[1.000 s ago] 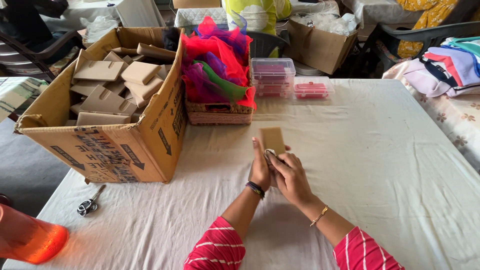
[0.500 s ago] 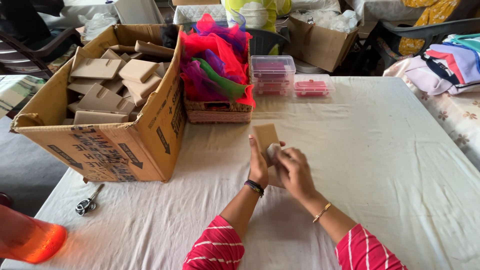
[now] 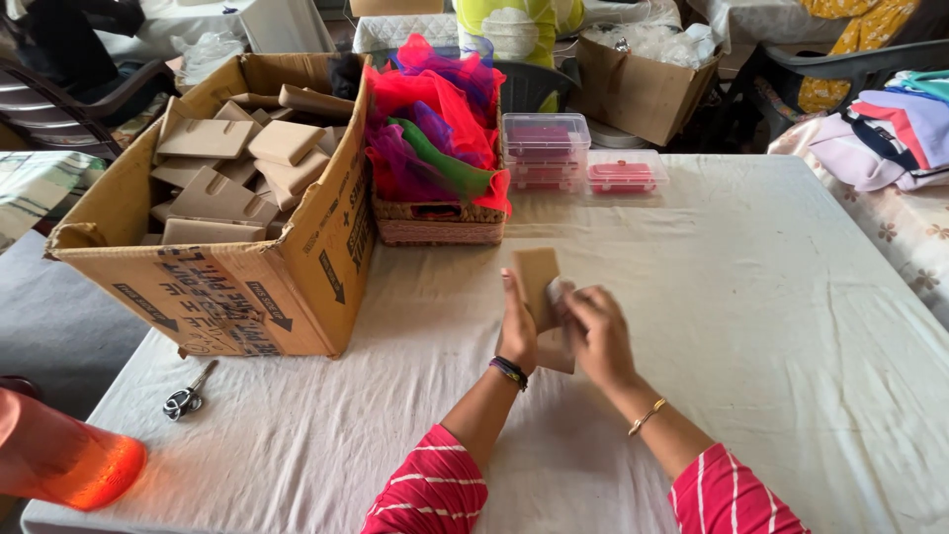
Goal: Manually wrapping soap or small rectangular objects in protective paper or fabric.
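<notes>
Both hands, left hand [image 3: 517, 331] and right hand [image 3: 596, 334], pinch one brown cardboard piece [image 3: 539, 281]; the big carton [image 3: 297, 287] holds many folded cardboard boxes [image 3: 222, 163], the wicker basket [image 3: 438, 223] coloured net fabric [image 3: 435, 129].

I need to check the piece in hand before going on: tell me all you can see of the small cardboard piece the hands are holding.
The cardboard piece is small, flat, plain brown, like thin card. It stands roughly upright above the white tablecloth, its top tilted slightly left. The left hand backs its left edge and the right hand grips its right side, covering the lower part. A second brown flap shows below, between the hands. No markings visible.
</notes>
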